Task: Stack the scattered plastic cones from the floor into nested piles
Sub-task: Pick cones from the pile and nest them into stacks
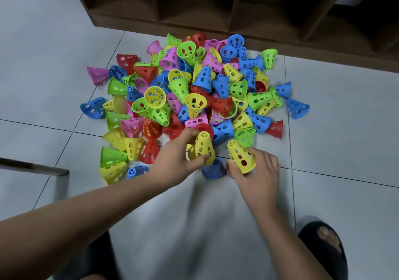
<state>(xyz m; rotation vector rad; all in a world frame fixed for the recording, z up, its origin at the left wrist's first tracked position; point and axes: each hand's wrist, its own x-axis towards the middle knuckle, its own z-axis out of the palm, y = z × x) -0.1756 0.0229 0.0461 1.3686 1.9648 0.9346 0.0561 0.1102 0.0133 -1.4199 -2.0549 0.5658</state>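
Observation:
A big heap of perforated plastic cones (194,89) in red, blue, green, yellow and pink lies scattered on the tiled floor. My left hand (177,154) grips a yellow cone (203,146) at the heap's near edge, narrow end up. My right hand (259,174) holds another yellow cone (240,156), tilted with its narrow end toward the left. Between and just below the hands a blue cone (212,169) rests on the floor, and a red cone (229,170) peeks out under my right hand.
A dark wooden shelf unit (216,10) with open compartments stands behind the heap. A metal furniture leg (34,167) crosses the floor at the left. My foot in a black sandal (323,249) is at the bottom right. White tiles (345,141) surround the heap.

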